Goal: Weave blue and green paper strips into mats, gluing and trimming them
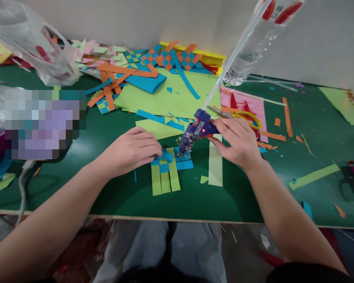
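My right hand [237,139] is wrapped round the handle of a blue hot glue gun [199,127], whose small light glows red. A long clear glue stick [234,55] rises from the gun's back end. The nozzle points down at the right side of a small weave of green and blue paper strips [165,173]; whether it touches is hard to tell. At the weave's upper left, my left hand [135,151] has its fingers closed on a blue paper strip [165,158]. Its fingertips are partly hidden.
Yellow-handled scissors [247,116] lie beyond my right hand on pink paper [259,106]. Green sheets [177,86], woven pieces [168,59] and orange strips [109,80] fill the back. A water bottle [247,51] stands back right; a plastic bag [44,47] sits back left.
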{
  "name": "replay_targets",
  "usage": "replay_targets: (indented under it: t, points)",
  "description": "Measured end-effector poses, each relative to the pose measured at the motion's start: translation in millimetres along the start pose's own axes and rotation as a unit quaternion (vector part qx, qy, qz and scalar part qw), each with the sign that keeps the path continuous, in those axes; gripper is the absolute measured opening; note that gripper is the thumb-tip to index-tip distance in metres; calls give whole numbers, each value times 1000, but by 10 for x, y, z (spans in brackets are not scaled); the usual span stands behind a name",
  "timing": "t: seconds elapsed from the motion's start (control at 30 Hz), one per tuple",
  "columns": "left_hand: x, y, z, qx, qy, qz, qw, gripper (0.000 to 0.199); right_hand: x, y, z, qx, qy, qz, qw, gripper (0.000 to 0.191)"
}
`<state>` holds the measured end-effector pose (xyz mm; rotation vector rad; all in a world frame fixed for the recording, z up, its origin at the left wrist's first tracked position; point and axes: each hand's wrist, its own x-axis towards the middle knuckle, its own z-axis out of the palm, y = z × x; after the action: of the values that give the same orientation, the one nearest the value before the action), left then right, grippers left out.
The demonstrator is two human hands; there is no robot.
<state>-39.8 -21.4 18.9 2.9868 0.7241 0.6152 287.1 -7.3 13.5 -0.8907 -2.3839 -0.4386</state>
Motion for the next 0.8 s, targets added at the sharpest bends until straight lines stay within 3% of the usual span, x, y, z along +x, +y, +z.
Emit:
replay_targets:
  t: [0.27, 0.8]
  points:
    - [8, 0, 0, -2, 0, 6, 1000, 10, -15, 37, -3, -9, 3, 8, 1000, 52]
    - [-17, -8, 0, -13, 18, 1, 1000, 6, -39, 167, -58, -40, -15, 91, 995, 43]
